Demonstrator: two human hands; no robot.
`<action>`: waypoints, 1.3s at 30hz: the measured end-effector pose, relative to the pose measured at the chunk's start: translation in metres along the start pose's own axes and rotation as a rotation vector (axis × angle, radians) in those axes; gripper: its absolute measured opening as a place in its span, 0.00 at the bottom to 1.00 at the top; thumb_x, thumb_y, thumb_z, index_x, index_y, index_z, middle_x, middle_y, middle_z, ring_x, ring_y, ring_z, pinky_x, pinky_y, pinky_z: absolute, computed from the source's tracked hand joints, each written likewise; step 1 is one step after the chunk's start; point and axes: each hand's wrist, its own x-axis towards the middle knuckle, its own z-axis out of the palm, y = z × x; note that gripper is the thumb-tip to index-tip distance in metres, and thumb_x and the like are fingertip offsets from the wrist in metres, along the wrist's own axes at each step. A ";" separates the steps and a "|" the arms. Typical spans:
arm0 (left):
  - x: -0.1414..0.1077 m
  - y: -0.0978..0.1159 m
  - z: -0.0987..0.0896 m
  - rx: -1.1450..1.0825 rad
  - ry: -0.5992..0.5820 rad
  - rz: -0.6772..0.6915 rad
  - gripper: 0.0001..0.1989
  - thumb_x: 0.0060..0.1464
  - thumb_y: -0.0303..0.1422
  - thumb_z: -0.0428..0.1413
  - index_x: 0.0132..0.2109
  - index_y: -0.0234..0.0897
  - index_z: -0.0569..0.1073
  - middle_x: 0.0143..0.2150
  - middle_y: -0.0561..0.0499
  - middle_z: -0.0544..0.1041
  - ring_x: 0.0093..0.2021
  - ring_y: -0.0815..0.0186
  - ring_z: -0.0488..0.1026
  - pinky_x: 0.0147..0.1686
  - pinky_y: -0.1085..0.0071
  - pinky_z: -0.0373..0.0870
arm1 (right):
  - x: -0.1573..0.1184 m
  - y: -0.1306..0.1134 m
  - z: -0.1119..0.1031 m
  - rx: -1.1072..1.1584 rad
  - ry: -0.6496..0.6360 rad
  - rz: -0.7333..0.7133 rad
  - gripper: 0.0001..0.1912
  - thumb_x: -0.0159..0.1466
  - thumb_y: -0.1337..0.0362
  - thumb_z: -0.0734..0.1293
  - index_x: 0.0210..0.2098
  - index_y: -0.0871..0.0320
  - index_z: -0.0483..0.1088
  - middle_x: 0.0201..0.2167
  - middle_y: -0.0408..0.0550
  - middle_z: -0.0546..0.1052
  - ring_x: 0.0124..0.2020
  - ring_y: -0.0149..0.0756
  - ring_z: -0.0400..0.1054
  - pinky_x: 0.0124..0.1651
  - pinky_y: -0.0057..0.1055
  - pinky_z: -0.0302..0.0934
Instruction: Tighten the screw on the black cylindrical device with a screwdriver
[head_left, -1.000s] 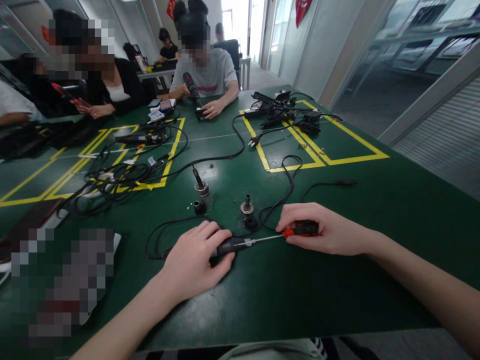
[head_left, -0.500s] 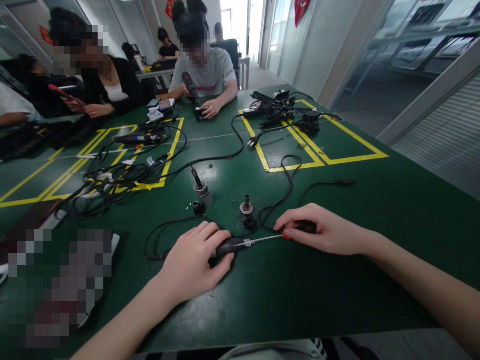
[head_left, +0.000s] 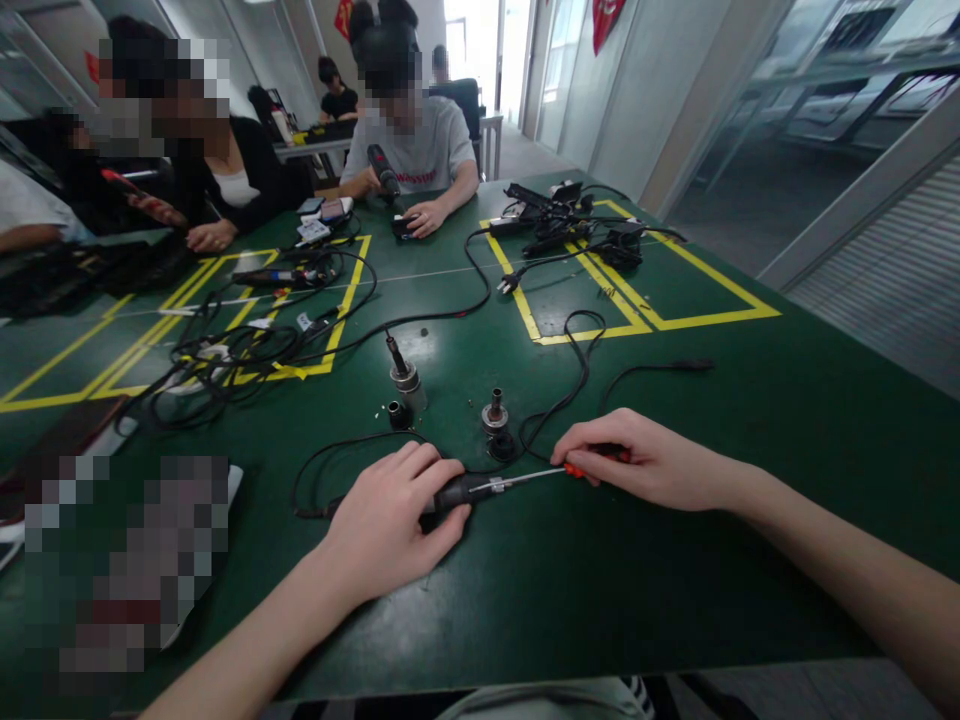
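My left hand (head_left: 401, 520) is closed over a slim black corded hand tool (head_left: 459, 492) and presses it down on the green table. In my right hand (head_left: 637, 458) is a screwdriver (head_left: 534, 475) with a red and black handle, its thin shaft pointing left. The shaft lies along the front end of the black tool; whether the tip sits in a slot or only touches the casing, I cannot tell. Beyond my hands stand a silver metal part with a dark spindle (head_left: 405, 378), a smaller metal part (head_left: 495, 415), a black ring (head_left: 502, 446) and a small black cap (head_left: 398, 414).
A black cable (head_left: 577, 370) loops behind my right hand. Tangled cords and tools (head_left: 247, 340) lie at left, and a black heap of adapters (head_left: 562, 225) at the back right, by yellow tape. Across the table a person (head_left: 420, 150) holds a drill; another person (head_left: 225, 180) sits left.
The screwdriver handle has turned within my right hand, showing more red now. My left hand and the black tool keep their place. At left, the other person's hands have moved apart.
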 end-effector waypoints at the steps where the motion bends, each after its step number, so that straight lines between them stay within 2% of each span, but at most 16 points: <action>1: 0.000 0.000 0.000 -0.001 0.000 0.000 0.11 0.67 0.33 0.58 0.53 0.40 0.79 0.45 0.48 0.80 0.44 0.58 0.77 0.41 0.62 0.75 | 0.000 0.001 0.000 0.006 0.003 -0.004 0.23 0.79 0.50 0.62 0.43 0.59 0.81 0.28 0.46 0.79 0.26 0.34 0.68 0.30 0.30 0.60; 7: 0.001 0.001 0.000 0.009 -0.003 -0.003 0.11 0.66 0.33 0.59 0.53 0.41 0.79 0.45 0.48 0.80 0.44 0.57 0.78 0.41 0.62 0.76 | -0.002 0.001 -0.001 0.024 0.014 -0.033 0.14 0.74 0.54 0.69 0.45 0.58 0.81 0.36 0.50 0.82 0.34 0.37 0.74 0.39 0.32 0.68; 10: 0.001 0.002 -0.001 0.011 -0.001 -0.002 0.11 0.66 0.33 0.59 0.53 0.41 0.79 0.45 0.49 0.80 0.44 0.58 0.78 0.41 0.62 0.76 | -0.001 -0.001 -0.002 -0.005 0.018 -0.066 0.13 0.74 0.55 0.69 0.44 0.58 0.81 0.37 0.50 0.82 0.36 0.38 0.76 0.42 0.33 0.69; 12: 0.000 0.002 0.000 0.010 0.000 -0.001 0.10 0.66 0.33 0.59 0.53 0.41 0.79 0.44 0.49 0.80 0.43 0.58 0.78 0.40 0.63 0.76 | 0.000 -0.002 -0.001 -0.029 0.018 -0.082 0.16 0.76 0.54 0.67 0.43 0.58 0.81 0.36 0.50 0.82 0.35 0.38 0.76 0.41 0.33 0.68; 16: 0.000 0.001 0.001 0.015 0.010 0.004 0.10 0.66 0.34 0.59 0.52 0.41 0.79 0.44 0.49 0.80 0.44 0.58 0.78 0.41 0.63 0.76 | 0.003 -0.002 0.001 -0.050 -0.003 -0.077 0.28 0.81 0.48 0.59 0.37 0.58 0.81 0.27 0.47 0.79 0.27 0.36 0.71 0.33 0.33 0.63; 18: 0.000 0.000 0.002 0.014 0.014 0.007 0.10 0.66 0.34 0.59 0.53 0.41 0.79 0.44 0.49 0.80 0.44 0.58 0.78 0.41 0.63 0.76 | 0.003 -0.002 0.001 -0.047 -0.007 -0.068 0.28 0.81 0.46 0.59 0.37 0.57 0.81 0.26 0.46 0.78 0.26 0.36 0.70 0.32 0.32 0.62; 22: 0.000 0.000 0.002 0.012 0.008 0.005 0.10 0.66 0.33 0.59 0.53 0.40 0.79 0.44 0.49 0.80 0.44 0.57 0.78 0.41 0.62 0.76 | 0.000 0.000 0.000 -0.031 0.002 -0.088 0.18 0.78 0.52 0.66 0.42 0.58 0.81 0.34 0.49 0.83 0.35 0.38 0.76 0.41 0.34 0.67; 26: 0.000 0.001 0.001 0.022 0.006 0.004 0.10 0.65 0.32 0.60 0.53 0.41 0.79 0.45 0.49 0.81 0.44 0.58 0.78 0.42 0.63 0.76 | -0.001 0.002 0.000 -0.036 0.009 -0.105 0.13 0.75 0.54 0.70 0.44 0.57 0.81 0.37 0.49 0.82 0.35 0.37 0.75 0.40 0.33 0.67; 28: 0.000 0.001 0.001 0.024 0.008 0.004 0.11 0.65 0.33 0.60 0.53 0.41 0.79 0.45 0.49 0.81 0.44 0.59 0.78 0.42 0.64 0.76 | -0.001 0.001 0.001 -0.037 0.009 -0.103 0.15 0.77 0.53 0.68 0.43 0.57 0.81 0.37 0.50 0.82 0.35 0.38 0.75 0.41 0.33 0.67; 33: 0.000 0.001 0.001 0.026 0.009 0.002 0.10 0.66 0.34 0.60 0.53 0.41 0.79 0.45 0.48 0.81 0.43 0.59 0.78 0.41 0.65 0.76 | 0.003 -0.002 0.002 -0.036 -0.009 -0.091 0.30 0.82 0.47 0.57 0.38 0.58 0.81 0.29 0.47 0.78 0.30 0.37 0.72 0.36 0.33 0.65; 35: 0.000 0.001 0.001 0.025 0.007 0.001 0.10 0.66 0.33 0.60 0.53 0.41 0.79 0.45 0.49 0.81 0.43 0.59 0.78 0.41 0.65 0.76 | 0.003 -0.002 0.002 -0.025 -0.008 -0.083 0.28 0.81 0.47 0.59 0.40 0.58 0.81 0.30 0.48 0.80 0.31 0.37 0.73 0.38 0.33 0.66; 39: 0.000 0.001 0.000 0.024 0.006 0.004 0.11 0.65 0.32 0.60 0.53 0.41 0.79 0.45 0.49 0.80 0.43 0.58 0.78 0.41 0.64 0.76 | -0.001 0.001 0.001 0.007 0.001 -0.069 0.17 0.77 0.52 0.68 0.45 0.58 0.82 0.36 0.50 0.83 0.35 0.38 0.76 0.40 0.32 0.69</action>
